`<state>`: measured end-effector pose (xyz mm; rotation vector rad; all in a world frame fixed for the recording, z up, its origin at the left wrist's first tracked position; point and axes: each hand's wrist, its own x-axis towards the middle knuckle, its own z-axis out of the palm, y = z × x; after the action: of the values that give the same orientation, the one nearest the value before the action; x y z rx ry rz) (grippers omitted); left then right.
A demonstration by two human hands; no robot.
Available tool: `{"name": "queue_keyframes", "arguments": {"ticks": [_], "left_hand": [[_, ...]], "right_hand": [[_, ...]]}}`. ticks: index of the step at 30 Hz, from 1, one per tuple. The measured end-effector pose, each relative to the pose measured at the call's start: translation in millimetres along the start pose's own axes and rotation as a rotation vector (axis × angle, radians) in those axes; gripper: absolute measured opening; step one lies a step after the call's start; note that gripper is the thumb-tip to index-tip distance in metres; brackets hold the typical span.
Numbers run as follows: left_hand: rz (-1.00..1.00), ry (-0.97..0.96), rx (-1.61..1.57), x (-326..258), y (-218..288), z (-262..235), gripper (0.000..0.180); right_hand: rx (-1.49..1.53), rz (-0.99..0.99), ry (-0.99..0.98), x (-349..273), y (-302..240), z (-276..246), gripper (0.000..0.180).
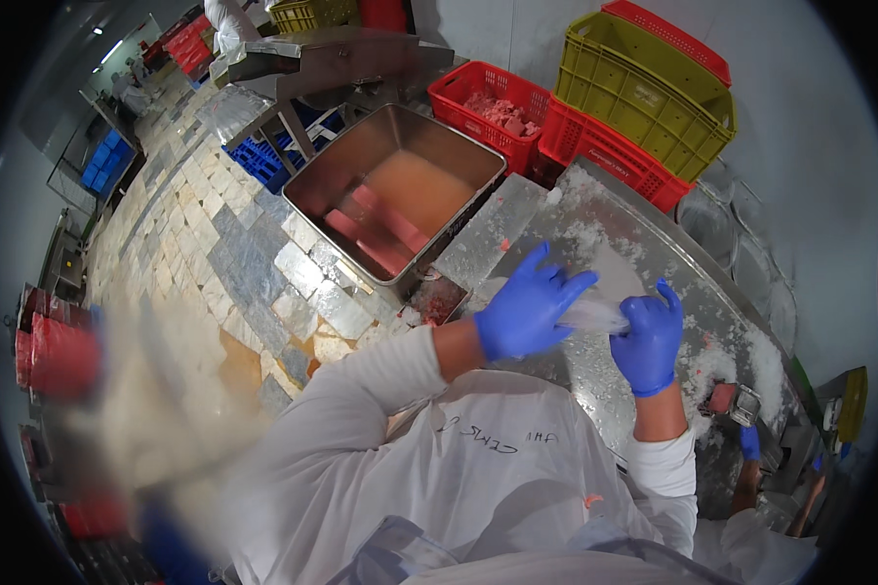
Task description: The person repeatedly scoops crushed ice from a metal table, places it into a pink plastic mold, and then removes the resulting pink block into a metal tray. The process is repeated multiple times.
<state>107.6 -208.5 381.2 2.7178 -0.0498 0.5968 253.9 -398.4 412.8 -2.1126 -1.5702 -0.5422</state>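
My two hands wear blue gloves and meet over a metal table (pixel 595 210) strewn with crushed ice. Between them stretches a thin, clear plastic bag (pixel 600 314); whether anything is inside it cannot be made out. My left hand (pixel 527 310) grips its left side low down, with the index finger and thumb partly raised. On the other side, my right hand (pixel 647 343) has its fingers curled round the plastic and one finger pointing up.
Left of the table stands a deep steel tub (pixel 395 195) with reddish liquid and long pink blocks. Behind are a red crate (pixel 493 102) with pink pieces and stacked green crates (pixel 644 93). Another person's gloved hand (pixel 749 444) is at lower right, near a small metal-framed block (pixel 732 400).
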Motion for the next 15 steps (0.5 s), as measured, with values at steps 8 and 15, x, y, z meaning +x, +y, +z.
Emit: {"name": "queue_keyframes", "arguments": {"ticks": [8,15], "left_hand": [[-0.367,-0.835,-1.023,-6.1,28.7,10.2,0.024],[0.040,-0.181,-1.723,21.4,53.6,-31.1,0.018]], "right_hand": [[-0.300,0.088,0.192,-48.5,44.9,-43.1,0.028],[0.072,0.585,-0.189,-189.1,98.1,56.6,0.033]]}}
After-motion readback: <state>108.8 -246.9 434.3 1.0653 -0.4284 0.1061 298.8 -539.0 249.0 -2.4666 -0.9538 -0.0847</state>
